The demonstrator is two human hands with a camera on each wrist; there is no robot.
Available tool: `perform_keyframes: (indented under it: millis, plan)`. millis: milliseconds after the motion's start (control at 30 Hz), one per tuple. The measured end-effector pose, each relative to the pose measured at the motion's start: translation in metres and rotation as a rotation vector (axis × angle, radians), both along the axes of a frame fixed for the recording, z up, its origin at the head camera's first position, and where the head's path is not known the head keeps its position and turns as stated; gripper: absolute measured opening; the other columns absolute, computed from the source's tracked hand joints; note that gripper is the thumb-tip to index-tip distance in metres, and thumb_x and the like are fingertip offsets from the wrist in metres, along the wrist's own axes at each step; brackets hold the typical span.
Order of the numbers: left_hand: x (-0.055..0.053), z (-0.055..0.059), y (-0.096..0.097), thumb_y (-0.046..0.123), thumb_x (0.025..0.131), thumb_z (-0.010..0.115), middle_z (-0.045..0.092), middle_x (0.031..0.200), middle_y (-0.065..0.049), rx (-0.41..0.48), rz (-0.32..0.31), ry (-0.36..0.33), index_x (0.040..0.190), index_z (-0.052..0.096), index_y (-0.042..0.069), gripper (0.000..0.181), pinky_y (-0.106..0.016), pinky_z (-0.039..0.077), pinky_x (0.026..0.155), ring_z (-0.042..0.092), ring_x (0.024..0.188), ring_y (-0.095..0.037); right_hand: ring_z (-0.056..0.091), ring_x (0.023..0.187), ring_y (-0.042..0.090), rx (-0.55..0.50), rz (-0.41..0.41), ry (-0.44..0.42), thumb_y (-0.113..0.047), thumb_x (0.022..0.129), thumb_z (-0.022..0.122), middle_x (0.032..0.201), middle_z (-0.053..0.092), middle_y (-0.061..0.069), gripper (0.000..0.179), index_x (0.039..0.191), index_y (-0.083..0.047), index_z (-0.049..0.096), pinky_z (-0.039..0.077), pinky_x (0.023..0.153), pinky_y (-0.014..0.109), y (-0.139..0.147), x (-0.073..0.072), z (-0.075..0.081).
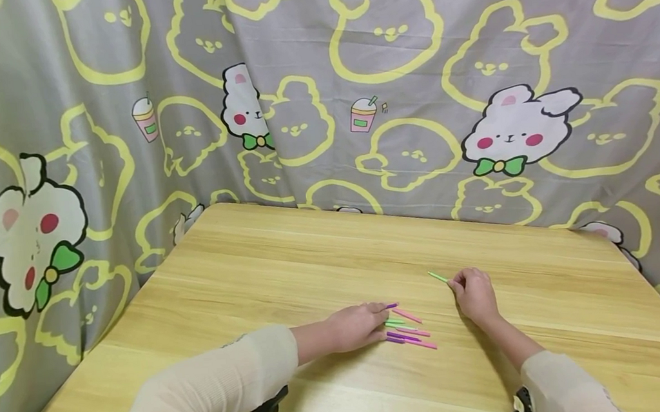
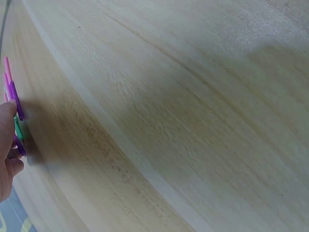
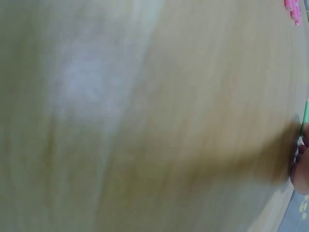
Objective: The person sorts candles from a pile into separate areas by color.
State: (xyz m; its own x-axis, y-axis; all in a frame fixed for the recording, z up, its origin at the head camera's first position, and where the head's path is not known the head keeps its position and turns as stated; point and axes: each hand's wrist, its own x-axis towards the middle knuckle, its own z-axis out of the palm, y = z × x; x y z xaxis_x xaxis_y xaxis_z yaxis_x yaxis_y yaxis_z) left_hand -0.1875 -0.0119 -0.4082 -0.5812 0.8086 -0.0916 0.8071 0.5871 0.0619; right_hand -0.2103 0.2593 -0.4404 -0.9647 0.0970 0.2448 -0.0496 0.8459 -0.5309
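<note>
In the head view, thin pink, purple and green plastic sticks lie in a loose bunch on the wooden table. My left hand holds the bunch at its left ends, with thumb and fingers on either side. Purple stick ends poke out past the thumb in the left wrist view, where the hand is cut by the edge. To the right of the bunch, my right hand pinches one green stick, which points up and left. Only fingertips and part of that green stick show in the right wrist view.
The wooden table reaches back to a grey curtain with yellow outlines and white rabbits, which hangs behind it and on the left. A black wrist strap shows below the left sleeve.
</note>
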Motion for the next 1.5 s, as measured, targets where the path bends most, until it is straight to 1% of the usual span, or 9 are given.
perform_keyframes:
  millis: [167, 433, 567, 833, 1133, 1300, 1500]
  plan:
    - [0.000, -0.001, -0.001, 0.034, 0.096, 0.048, 0.044, 0.142, -0.010, 0.001, -0.002, 0.004, 0.135, 0.046, 0.005, 0.049, -0.028, 0.039, 0.108, 0.044, 0.131, -0.020, 0.049, 0.080, 0.030, -0.008, 0.010, -0.005, -0.007, 0.089, 0.058, 0.079, 0.058, 0.018, 0.015, 0.082, 0.006, 0.058, 0.037, 0.071, 0.037, 0.002, -0.001, 0.000]
    - [0.000, 0.000, -0.002, 0.034, 0.096, 0.047, 0.044, 0.142, -0.011, -0.002, -0.005, 0.007, 0.135, 0.046, 0.004, 0.049, -0.028, 0.038, 0.108, 0.044, 0.131, -0.021, 0.049, 0.076, 0.027, -0.031, 0.006, -0.020, -0.008, 0.090, 0.057, 0.078, 0.058, 0.018, 0.016, 0.084, 0.007, 0.059, 0.036, 0.068, 0.033, 0.003, -0.001, 0.001]
    - [0.001, 0.000, -0.002, 0.033, 0.096, 0.048, 0.044, 0.142, -0.011, 0.010, -0.009, 0.011, 0.135, 0.046, 0.004, 0.049, -0.029, 0.039, 0.108, 0.044, 0.130, -0.021, 0.049, 0.075, 0.027, -0.037, 0.008, -0.017, -0.008, 0.090, 0.057, 0.079, 0.058, 0.017, 0.016, 0.084, 0.007, 0.059, 0.036, 0.067, 0.032, 0.003, 0.000, 0.001]
    - [0.000, -0.001, -0.001, 0.033, 0.096, 0.048, 0.044, 0.142, -0.011, 0.005, -0.007, 0.012, 0.135, 0.046, 0.004, 0.049, -0.028, 0.039, 0.108, 0.044, 0.131, -0.021, 0.049, 0.075, 0.026, -0.064, 0.011, -0.018, -0.006, 0.090, 0.056, 0.079, 0.057, 0.018, 0.016, 0.085, 0.009, 0.060, 0.038, 0.063, 0.027, 0.003, 0.003, 0.003]
    - [-0.001, -0.001, -0.004, 0.035, 0.096, 0.047, 0.045, 0.142, -0.011, 0.015, -0.012, 0.026, 0.135, 0.047, 0.005, 0.049, -0.029, 0.039, 0.108, 0.044, 0.131, -0.021, 0.049, 0.075, 0.025, -0.085, 0.007, -0.043, -0.007, 0.091, 0.055, 0.080, 0.056, 0.018, 0.017, 0.089, 0.009, 0.060, 0.038, 0.061, 0.026, 0.004, 0.002, 0.004]
    - [0.000, 0.002, -0.006, 0.034, 0.096, 0.047, 0.045, 0.142, -0.010, 0.022, -0.022, 0.042, 0.135, 0.047, 0.005, 0.048, -0.028, 0.039, 0.108, 0.044, 0.131, -0.020, 0.049, 0.074, 0.025, -0.091, -0.001, -0.039, -0.008, 0.091, 0.055, 0.080, 0.055, 0.017, 0.018, 0.088, 0.009, 0.060, 0.038, 0.061, 0.026, 0.003, 0.003, 0.004]
    - [0.004, 0.010, -0.010, 0.030, 0.096, 0.049, 0.048, 0.139, -0.011, 0.064, -0.069, 0.069, 0.133, 0.049, 0.004, 0.046, -0.027, 0.043, 0.105, 0.047, 0.129, -0.021, 0.050, 0.075, 0.025, -0.104, -0.005, -0.040, -0.008, 0.091, 0.055, 0.082, 0.056, 0.018, 0.018, 0.090, 0.009, 0.060, 0.039, 0.061, 0.025, 0.003, 0.005, 0.007]
